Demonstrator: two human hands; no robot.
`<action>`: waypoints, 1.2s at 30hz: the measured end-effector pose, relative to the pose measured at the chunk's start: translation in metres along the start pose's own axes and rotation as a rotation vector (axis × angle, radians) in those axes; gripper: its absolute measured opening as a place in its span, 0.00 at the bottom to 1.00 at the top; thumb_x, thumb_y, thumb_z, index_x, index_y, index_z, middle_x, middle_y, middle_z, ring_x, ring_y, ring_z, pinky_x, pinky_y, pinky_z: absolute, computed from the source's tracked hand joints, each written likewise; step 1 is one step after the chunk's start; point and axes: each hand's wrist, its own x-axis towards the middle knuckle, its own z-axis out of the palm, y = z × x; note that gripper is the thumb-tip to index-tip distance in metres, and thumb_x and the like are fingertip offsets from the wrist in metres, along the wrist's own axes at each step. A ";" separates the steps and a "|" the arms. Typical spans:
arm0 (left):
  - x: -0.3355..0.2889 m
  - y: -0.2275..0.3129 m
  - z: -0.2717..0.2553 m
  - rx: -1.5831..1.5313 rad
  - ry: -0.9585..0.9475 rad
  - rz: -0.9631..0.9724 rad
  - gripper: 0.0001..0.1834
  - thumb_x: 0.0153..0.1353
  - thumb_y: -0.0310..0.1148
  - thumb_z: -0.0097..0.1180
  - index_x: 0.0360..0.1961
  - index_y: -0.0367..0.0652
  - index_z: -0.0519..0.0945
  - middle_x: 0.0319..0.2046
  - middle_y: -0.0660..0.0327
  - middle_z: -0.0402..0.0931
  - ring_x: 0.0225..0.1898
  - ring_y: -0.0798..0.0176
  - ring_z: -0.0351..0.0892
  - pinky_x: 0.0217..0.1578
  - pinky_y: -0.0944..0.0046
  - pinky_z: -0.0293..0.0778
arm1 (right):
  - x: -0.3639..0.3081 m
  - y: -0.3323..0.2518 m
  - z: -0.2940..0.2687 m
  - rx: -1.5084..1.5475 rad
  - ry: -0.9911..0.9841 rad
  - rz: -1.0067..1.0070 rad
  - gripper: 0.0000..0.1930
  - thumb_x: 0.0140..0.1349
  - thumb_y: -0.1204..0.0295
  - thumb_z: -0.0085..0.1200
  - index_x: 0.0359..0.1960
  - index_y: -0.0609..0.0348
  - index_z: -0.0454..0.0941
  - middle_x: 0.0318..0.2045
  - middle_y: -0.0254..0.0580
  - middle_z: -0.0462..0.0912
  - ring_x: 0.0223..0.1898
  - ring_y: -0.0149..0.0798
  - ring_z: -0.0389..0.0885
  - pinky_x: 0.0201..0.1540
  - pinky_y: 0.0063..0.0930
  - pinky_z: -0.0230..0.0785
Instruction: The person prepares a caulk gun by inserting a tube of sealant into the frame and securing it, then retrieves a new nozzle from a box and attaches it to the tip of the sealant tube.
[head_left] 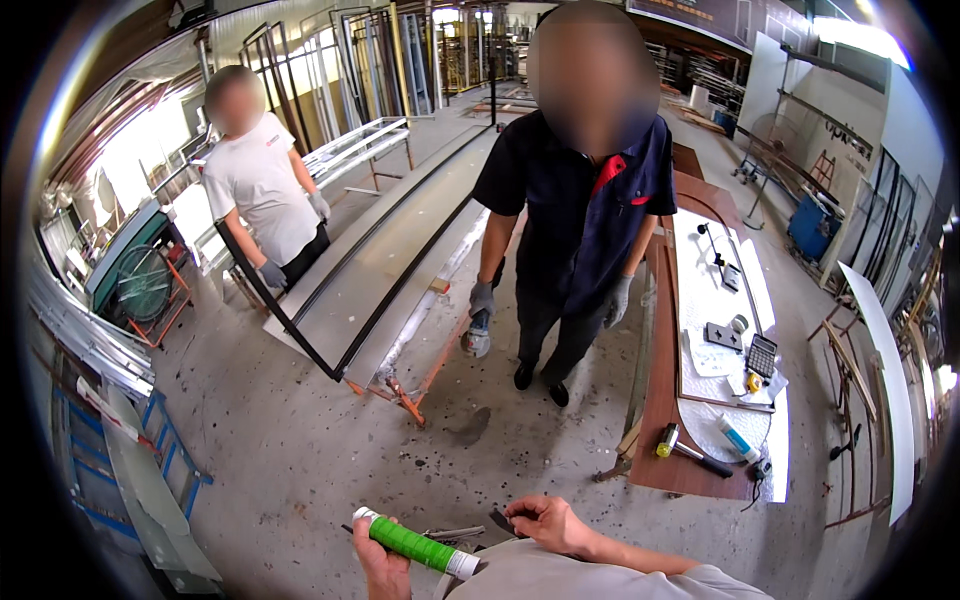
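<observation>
My left hand [385,568] is wrapped round a green and white sealant cartridge [415,542], which lies tilted in front of my body. My right hand [548,525] is closed, pinching a small dark flat piece [501,521] whose kind I cannot make out. Between my hands, close to my shirt, thin dark strips [455,532] show. Facing me stands a co-worker in a dark shirt [590,220], whose gloved hand holds a power tool [477,338]. At the left, another person in a pale T-shirt [258,175] has a gloved hand at a long black frame [290,325].
A brown-edged worktable [655,400] on the right bears a hammer [690,450], a white and blue tube [738,438], a calculator [762,356] and papers. An orange-legged stand [405,402] holds the black frame over a panel. A blue ladder [95,470] lies far left.
</observation>
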 end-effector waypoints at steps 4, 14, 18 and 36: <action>-0.001 -0.002 -0.004 0.008 -0.015 -0.013 0.13 0.58 0.44 0.54 0.32 0.47 0.71 0.27 0.63 0.71 0.29 0.64 0.73 0.31 0.63 0.73 | -0.003 -0.006 0.002 -0.009 0.033 -0.093 0.11 0.61 0.76 0.54 0.44 0.65 0.81 0.34 0.40 0.84 0.36 0.29 0.81 0.40 0.24 0.74; -0.029 -0.002 0.012 0.186 -0.106 0.009 0.19 0.64 0.56 0.48 0.36 0.50 0.71 0.32 0.66 0.71 0.34 0.66 0.73 0.37 0.65 0.73 | -0.006 -0.002 -0.002 -0.091 -0.014 -0.146 0.12 0.59 0.77 0.55 0.44 0.64 0.82 0.38 0.42 0.84 0.36 0.33 0.81 0.41 0.26 0.74; -0.022 -0.004 0.014 0.163 -0.086 0.055 0.19 0.63 0.53 0.50 0.35 0.48 0.71 0.29 0.65 0.72 0.31 0.66 0.73 0.33 0.64 0.74 | -0.008 -0.001 -0.003 -0.067 -0.016 -0.116 0.12 0.59 0.78 0.54 0.44 0.65 0.82 0.38 0.42 0.83 0.36 0.34 0.81 0.40 0.27 0.74; -0.007 -0.018 0.023 0.206 -0.027 -0.033 0.16 0.60 0.49 0.50 0.31 0.47 0.71 0.25 0.63 0.72 0.27 0.62 0.73 0.28 0.61 0.74 | -0.017 0.013 -0.009 -0.024 0.073 -0.123 0.11 0.58 0.77 0.56 0.43 0.63 0.81 0.35 0.42 0.84 0.35 0.31 0.80 0.40 0.25 0.73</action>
